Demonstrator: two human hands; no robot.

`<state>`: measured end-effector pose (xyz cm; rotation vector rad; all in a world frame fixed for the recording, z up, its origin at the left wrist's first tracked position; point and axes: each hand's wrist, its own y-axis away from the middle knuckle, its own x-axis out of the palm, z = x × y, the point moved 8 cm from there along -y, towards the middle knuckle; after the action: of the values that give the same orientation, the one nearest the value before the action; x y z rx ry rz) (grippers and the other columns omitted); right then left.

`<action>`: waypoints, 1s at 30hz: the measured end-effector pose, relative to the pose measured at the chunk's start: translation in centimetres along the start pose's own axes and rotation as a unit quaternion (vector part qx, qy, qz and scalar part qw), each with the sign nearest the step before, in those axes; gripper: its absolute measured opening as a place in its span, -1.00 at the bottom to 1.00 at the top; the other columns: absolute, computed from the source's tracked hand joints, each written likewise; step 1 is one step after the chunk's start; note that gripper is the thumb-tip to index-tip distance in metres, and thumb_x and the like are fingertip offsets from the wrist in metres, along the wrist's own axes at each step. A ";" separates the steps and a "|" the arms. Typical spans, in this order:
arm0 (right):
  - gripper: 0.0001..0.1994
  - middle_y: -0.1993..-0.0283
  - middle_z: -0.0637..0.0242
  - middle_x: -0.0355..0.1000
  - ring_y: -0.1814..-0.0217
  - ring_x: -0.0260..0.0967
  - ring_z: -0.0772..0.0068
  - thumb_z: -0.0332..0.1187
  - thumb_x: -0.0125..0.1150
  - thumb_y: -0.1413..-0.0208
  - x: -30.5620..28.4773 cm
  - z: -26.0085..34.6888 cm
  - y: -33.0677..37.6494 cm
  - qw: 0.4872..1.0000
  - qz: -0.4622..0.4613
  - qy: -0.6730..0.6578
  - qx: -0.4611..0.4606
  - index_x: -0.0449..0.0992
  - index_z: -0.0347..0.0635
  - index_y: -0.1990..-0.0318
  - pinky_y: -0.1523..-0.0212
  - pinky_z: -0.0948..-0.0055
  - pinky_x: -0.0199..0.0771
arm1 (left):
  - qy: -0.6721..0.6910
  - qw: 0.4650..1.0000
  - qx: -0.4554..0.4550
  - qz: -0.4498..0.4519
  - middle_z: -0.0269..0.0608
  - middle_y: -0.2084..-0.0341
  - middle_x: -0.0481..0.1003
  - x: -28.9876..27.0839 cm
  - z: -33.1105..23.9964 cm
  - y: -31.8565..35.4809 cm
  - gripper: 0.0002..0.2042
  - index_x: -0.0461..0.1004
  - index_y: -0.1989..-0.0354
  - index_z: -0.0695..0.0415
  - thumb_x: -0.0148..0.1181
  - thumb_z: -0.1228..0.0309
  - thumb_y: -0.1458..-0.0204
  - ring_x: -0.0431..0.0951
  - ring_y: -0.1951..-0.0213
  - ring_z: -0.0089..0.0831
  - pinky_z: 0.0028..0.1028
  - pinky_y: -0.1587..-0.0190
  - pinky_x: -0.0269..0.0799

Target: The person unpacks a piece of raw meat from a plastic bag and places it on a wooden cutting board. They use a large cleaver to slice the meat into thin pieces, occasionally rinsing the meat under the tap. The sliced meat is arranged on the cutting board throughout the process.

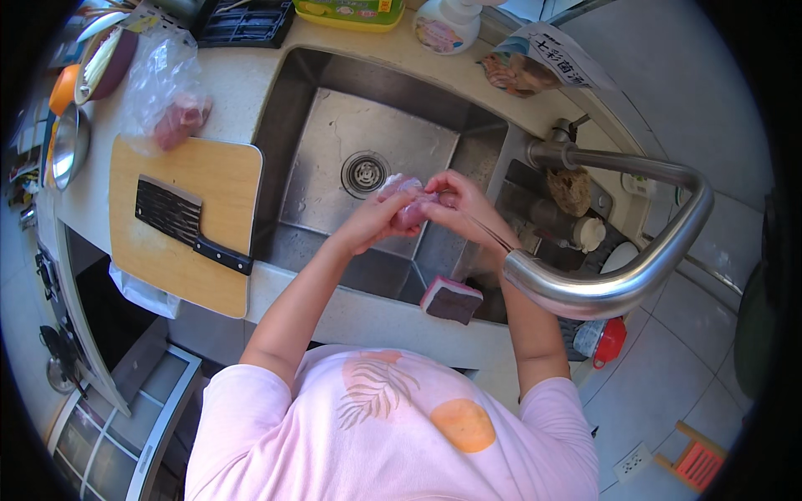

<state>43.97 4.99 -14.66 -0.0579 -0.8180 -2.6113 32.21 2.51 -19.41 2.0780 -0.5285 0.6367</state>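
Note:
Over the steel sink (334, 125), a pink piece of raw meat (408, 219) with whitish parts is held between my two hands. My left hand (372, 224) grips it from the left, its fingers curled around the lower side. The fingers of my right hand (468, 209) pinch the meat at its right end. Parts of the meat are hidden under my fingers. Just beyond it lies the round drain (365, 173). The steel faucet (585, 288) bends over my right forearm, and a thin line runs from its mouth toward my right wrist; whether it is water I cannot tell.
Left of the sink, a black-handled cleaver (171, 213) lies on a wooden cutting board (221, 167). Behind the board sits a plastic bag (163, 79) beside more raw meat (181, 121). A pink-and-dark sponge (452, 301) rests on the sink's front edge. A white bottle (447, 25) stands behind.

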 end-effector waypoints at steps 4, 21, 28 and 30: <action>-0.69 0.16 0.35 0.35 0.23 0.36 0.62 -0.45 0.23 0.00 0.5 -0.4 -0.2 1.000 -0.002 -0.013 0.017 0.31 -0.26 0.10 0.27 0.61 0.39 | 0.016 1.000 0.004 -0.006 -0.20 0.17 0.47 0.1 -0.1 0.2 -0.66 0.30 -0.05 0.14 -0.06 0.20 -0.20 0.54 0.23 -0.40 -0.42 0.22 0.54; -0.74 0.20 0.36 0.39 0.16 0.36 0.60 -0.61 0.25 0.04 -0.6 0.3 2.1 0.978 -0.079 -0.184 -0.054 0.42 -0.23 0.17 0.11 0.66 0.39 | 0.094 0.995 0.011 0.029 -0.12 0.17 0.48 0.1 -0.3 1.2 -0.62 0.28 -0.03 0.15 -0.03 0.14 -0.19 0.55 0.23 -0.34 -0.35 0.20 0.56; -0.68 0.14 0.32 0.39 0.09 0.39 0.54 -0.65 0.26 0.06 0.0 0.4 2.4 0.962 -0.084 -0.256 -0.043 0.39 -0.24 0.12 0.02 0.59 0.42 | 0.098 0.994 0.025 0.028 -0.14 0.14 0.46 0.2 -0.7 1.7 -0.64 0.27 -0.03 0.14 -0.01 0.17 -0.18 0.54 0.17 -0.36 -0.35 0.19 0.56; -0.67 0.14 0.31 0.39 0.09 0.39 0.53 -0.65 0.26 0.07 0.1 0.4 2.4 0.959 -0.087 -0.267 -0.031 0.39 -0.24 0.12 0.01 0.59 0.42 | 0.097 0.995 0.026 0.029 -0.14 0.13 0.46 0.1 -0.7 1.7 -0.65 0.27 -0.03 0.14 -0.01 0.18 -0.18 0.54 0.16 -0.36 -0.35 0.19 0.56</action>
<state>44.77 3.34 -13.01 -0.7700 -0.9448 -2.8241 31.16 2.16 -17.93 2.0291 -0.4673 0.8845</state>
